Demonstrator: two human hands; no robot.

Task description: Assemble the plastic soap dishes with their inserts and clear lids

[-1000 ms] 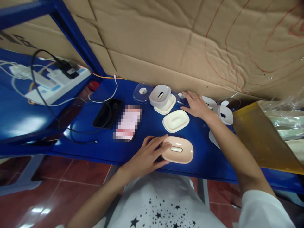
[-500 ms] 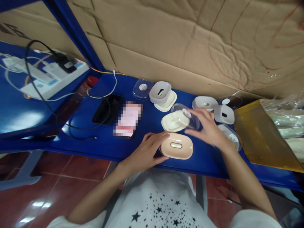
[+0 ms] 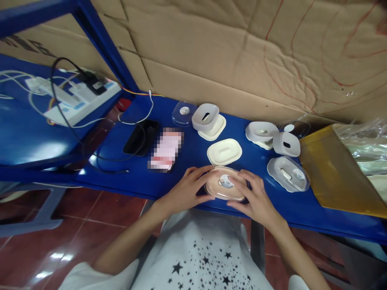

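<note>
At the table's front edge sits a peach oval box [image 3: 216, 188], now under a clear lid [image 3: 229, 189] with a round printed sticker. My left hand [image 3: 189, 187] curls round the box's left side, thumb low and fingers on the rim. From the right, my right hand [image 3: 252, 195] grips the lid's edge, fingers over its top. Just behind them lies a cream oval tray [image 3: 224, 152] with a raised middle, touched by neither hand.
Grey-white boxes [image 3: 205, 117] with slots stand along the back, near another clear lid [image 3: 182, 114]. At right are a lidded box [image 3: 288, 174] and a yellow-brown carton flap [image 3: 335, 173]. A phone [image 3: 166, 150], a black tray [image 3: 140, 137] and a power strip [image 3: 84, 105] are at left.
My right hand has brought the clear lid from over the cream tray, toward me, onto the peach box. My left hand has stayed at the box's left side.
</note>
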